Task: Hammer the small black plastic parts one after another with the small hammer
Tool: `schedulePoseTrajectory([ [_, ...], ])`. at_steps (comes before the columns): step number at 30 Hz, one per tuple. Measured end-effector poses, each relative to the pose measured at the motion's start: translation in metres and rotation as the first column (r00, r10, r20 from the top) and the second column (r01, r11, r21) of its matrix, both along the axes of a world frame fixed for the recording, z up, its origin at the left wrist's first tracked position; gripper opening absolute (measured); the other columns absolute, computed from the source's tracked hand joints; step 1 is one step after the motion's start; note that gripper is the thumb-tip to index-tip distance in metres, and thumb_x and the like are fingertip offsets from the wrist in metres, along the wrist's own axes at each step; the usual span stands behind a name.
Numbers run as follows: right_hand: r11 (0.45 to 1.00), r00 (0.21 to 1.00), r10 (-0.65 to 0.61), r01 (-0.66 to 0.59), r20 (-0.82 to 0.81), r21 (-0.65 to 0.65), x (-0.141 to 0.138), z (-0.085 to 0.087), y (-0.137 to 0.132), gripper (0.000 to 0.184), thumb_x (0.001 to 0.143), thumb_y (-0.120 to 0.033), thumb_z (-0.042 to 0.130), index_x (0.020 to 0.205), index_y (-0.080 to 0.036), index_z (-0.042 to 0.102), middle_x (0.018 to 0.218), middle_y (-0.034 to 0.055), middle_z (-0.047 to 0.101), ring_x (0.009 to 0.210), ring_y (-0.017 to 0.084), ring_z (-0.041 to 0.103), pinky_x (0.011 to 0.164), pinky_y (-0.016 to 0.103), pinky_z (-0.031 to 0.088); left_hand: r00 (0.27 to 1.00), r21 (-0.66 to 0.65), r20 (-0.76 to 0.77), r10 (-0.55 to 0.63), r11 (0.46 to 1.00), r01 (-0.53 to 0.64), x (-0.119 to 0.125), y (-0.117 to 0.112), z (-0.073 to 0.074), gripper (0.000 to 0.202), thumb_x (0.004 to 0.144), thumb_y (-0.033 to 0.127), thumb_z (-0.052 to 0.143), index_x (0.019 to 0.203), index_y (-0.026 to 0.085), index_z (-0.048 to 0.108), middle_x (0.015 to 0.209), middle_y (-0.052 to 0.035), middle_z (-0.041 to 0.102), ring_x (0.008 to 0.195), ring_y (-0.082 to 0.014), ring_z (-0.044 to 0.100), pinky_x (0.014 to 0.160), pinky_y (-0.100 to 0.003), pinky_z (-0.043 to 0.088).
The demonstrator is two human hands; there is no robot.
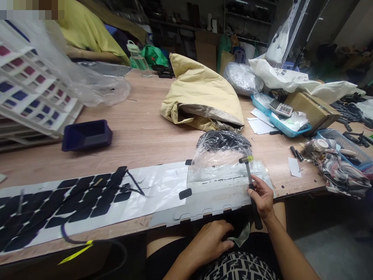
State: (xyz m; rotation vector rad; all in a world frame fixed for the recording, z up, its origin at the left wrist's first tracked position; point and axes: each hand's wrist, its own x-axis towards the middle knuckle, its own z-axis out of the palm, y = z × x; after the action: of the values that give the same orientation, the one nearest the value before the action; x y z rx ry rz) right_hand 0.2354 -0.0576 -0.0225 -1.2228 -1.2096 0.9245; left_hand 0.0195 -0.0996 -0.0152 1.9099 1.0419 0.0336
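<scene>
Hammer: in right hand, head up and away over the grey board, black handle end hanging past the table edge toward the lap.
Right hand: wrapped round the handle, thumb and fingers closed on it below the head.
Left hand: over the lap, fingers bent, thumb by a greenish scrap; can't tell if it's pinched. Apart from hammer.
Clear bag: black stuff inside, lies just beyond hammer head.
Yellow sack: on its side, mouth toward the wearer.
Dark blue box: on table, far left of hammer.
Blue trays: white plastic inside, calculator across them, cardboard box beside.
White crate: tilted, clear plastic draped on it.
Table: wood-look top. White sheet with black panels left of board; cable with yellow tag over near edge.
Room: dim, shelves behind; person in yellow top at far left.
</scene>
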Motion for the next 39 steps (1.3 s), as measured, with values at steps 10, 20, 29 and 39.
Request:
schedulePoseTrajectory([
  [10,0.978,0.981,-0.186,0.19,-0.051,0.082,-0.004,-0.003,0.0,0.045,0.082,-0.023,0.065,0.126,-0.015,0.063,0.08,0.0041,0.069,0.074,0.018,0.066,0.073,0.032,0.054,0.902,0.405,0.209,0.379,0.806,-0.432,0.046,0.131,0.03,0.024,0.09,0.031,0.052,0.097,0.022,0.073,0.09,-0.0047,0.069,0.083,-0.0191,0.062,0.075,-0.03,0.045],
  [20,0.983,0.986,-0.164,0.167,-0.041,0.077,-0.004,-0.007,-0.002,0.046,0.082,-0.024,0.064,0.128,-0.015,0.062,0.081,0.0032,0.068,0.074,0.017,0.067,0.071,0.031,0.055,0.84,0.485,0.062,0.539,0.719,-0.498,0.111,0.194,0.026,0.015,0.088,0.033,0.054,0.097,0.026,0.065,0.101,-0.0073,0.069,0.093,-0.0262,0.063,0.072,-0.033,0.043],
  [29,0.983,0.986,-0.162,0.165,-0.038,0.08,-0.004,-0.009,-0.001,0.046,0.081,-0.023,0.065,0.126,-0.015,0.063,0.08,0.0033,0.068,0.072,0.017,0.066,0.068,0.03,0.056,0.816,0.523,-0.018,0.578,0.701,-0.485,0.121,0.193,0.024,0.024,0.079,0.024,0.063,0.103,0.023,0.062,0.105,-0.0113,0.068,0.099,-0.0289,0.062,0.076,-0.035,0.043],
  [39,0.987,0.99,-0.139,0.139,-0.001,0.084,-0.004,-0.006,-0.003,0.046,0.083,-0.025,0.064,0.128,-0.015,0.062,0.081,0.0037,0.066,0.071,0.017,0.064,0.064,0.029,0.053,0.796,0.279,0.188,0.575,0.746,-0.605,0.046,0.179,0.021,0.016,0.072,0.027,0.067,0.087,0.024,0.071,0.082,-0.0002,0.071,0.075,-0.0191,0.062,0.063,-0.028,0.042],
])
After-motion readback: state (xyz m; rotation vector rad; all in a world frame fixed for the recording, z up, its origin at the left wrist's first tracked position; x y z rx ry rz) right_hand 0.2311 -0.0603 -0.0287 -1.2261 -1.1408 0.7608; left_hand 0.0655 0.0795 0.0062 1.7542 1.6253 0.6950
